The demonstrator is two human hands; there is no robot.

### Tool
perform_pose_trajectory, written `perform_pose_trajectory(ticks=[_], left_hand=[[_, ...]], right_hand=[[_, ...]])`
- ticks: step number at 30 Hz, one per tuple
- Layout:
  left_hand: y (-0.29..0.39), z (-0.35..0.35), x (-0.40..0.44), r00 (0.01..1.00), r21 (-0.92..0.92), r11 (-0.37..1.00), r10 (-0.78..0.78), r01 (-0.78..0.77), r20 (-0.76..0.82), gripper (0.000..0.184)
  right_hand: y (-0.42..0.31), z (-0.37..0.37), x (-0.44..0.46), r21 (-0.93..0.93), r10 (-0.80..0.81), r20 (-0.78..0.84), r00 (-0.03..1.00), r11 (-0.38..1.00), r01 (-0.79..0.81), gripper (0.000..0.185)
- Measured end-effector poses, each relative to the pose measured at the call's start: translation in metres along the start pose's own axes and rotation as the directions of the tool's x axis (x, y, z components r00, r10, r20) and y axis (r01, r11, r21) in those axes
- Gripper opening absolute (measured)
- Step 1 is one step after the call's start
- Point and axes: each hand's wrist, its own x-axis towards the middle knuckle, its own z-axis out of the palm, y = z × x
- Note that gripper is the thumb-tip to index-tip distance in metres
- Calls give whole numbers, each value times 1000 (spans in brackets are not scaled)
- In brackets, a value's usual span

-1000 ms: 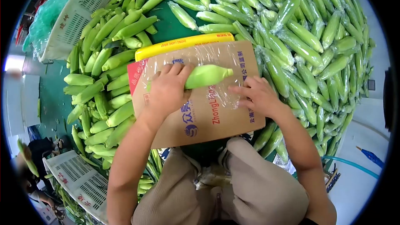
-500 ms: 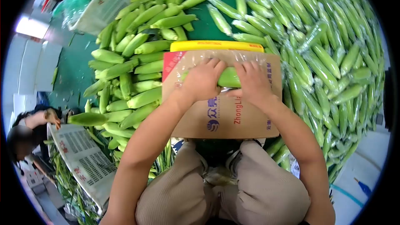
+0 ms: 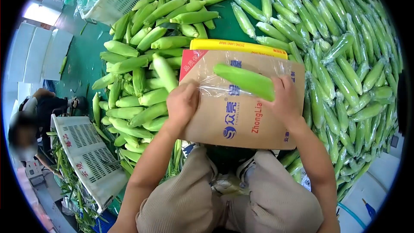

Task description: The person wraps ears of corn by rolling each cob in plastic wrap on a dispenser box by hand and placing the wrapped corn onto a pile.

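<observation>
A brown cardboard box lies across my knees, with clear plastic film over its top. My left hand is closed at the box's left edge, pinching the film, which creases towards my fingers. My right hand grips the thick end of a green ear of corn, held slantwise over the box. Whether film covers this ear I cannot tell. Another pale green ear slants just above my left hand, over the pile of unwrapped corn.
Many film-wrapped ears are heaped on the right. Behind the box shows a yellow box edge. White crates stand at the upper left and lower left. Another person is at the far left, near cut husks.
My hands have moved apart: the left went down to the box's left edge, the right swung the ear aslant. A pale ear now appears beside my left hand. The other person's outstretched hand has drawn back.
</observation>
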Motion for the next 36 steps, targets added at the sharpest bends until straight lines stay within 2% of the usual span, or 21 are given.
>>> perform_pose_trajectory(ticks=[2, 3, 4, 6, 8, 9, 11, 12, 16, 17, 18, 19, 22, 25, 28, 30, 32, 33, 34, 35, 36], left_hand=[[-1, 6, -12, 979, -174, 976, -155, 130, -136, 11], [2, 5, -24, 938, -396, 857, -346, 330, 32, 9], [8, 4, -32, 935, -540, 784, -355, 307, 16, 10], [22, 5, -42, 963, -554, 831, -189, 53, -192, 13], [48, 0, -46, 978, -532, 846, -130, 22, -165, 15], [54, -2, -52, 997, -413, 910, -62, 38, -44, 23], [58, -1, -52, 976, -167, 965, 211, -201, 45, 42], [63, -4, -49, 950, -60, 954, 299, -294, 90, 49], [70, 5, 12, 937, 115, 970, 172, -216, 303, 61], [65, 15, 39, 939, 190, 962, 129, -197, 320, 62], [61, 13, 71, 939, 295, 905, 236, -306, 249, 62], [57, 24, 96, 962, 338, 901, 268, -272, 61, 60], [58, 35, 139, 977, 235, 960, 181, -151, -114, 55], [78, 28, 109, 988, -222, 968, 134, -114, 79, 57], [85, 34, 75, 855, 252, 823, 453, -510, 252, 62], [84, 31, 64, 847, 255, 810, 478, -528, 234, 67], [82, 17, 68, 824, 236, 806, 458, -543, 333, 70], [80, 7, 68, 816, 135, 820, 507, -556, 279, 66], [75, 14, 62, 805, 167, 799, 525, -578, 278, 61], [77, 21, 54, 799, 183, 781, 560, -597, 217, 61], [83, 21, 46, 811, 121, 821, 509, -558, 291, 65]], right_hand=[[4, -13, 2, -14, -11, 82, 997, 1000, 12, 70], [2, -23, 3, -13, -40, 164, 986, 999, 43, 70], [-1, -31, 2, -6, -66, 250, 966, 998, 69, 70], [-7, -29, 3, 69, -181, 278, 943, 983, 168, 69], [-19, -25, 2, 175, -272, 329, 904, 958, 225, 69], [-24, -25, 1, 178, -235, 400, 886, 968, 176, 73], [-33, -28, 3, 176, -166, 535, 828, 981, 83, 81], [-34, -30, 5, 152, -193, 504, 842, 979, 133, 82], [-33, -25, 17, 65, -200, 278, 939, 980, 190, 85], [-30, -19, 21, 51, -189, 204, 961, 982, 182, 86], [-28, -16, 28, 38, -184, 191, 964, 983, 180, 86], [-23, -13, 37, 26, -175, 186, 967, 985, 173, 86], [-2, -5, 75, -19, -174, 150, 973, 984, 179, 89], [4, -5, 103, -5, -139, 226, 964, 990, 144, 86], [13, 0, 118, 104, -164, 356, 920, 985, 135, 78], [22, -6, 108, 297, -253, 385, 888, 945, 140, 75], [0, -21, 104, 551, -281, 646, 710, 815, -178, 73], [-3, -11, 94, 624, -321, 664, 675, 735, -265, 77], [-5, 7, 78, 644, -268, 629, 730, 705, -297, 76], [-5, 8, 79, 513, -266, 717, 645, 828, -228, 72], [1, 2, 81, 643, -493, 597, 633, 766, -9, 62]])
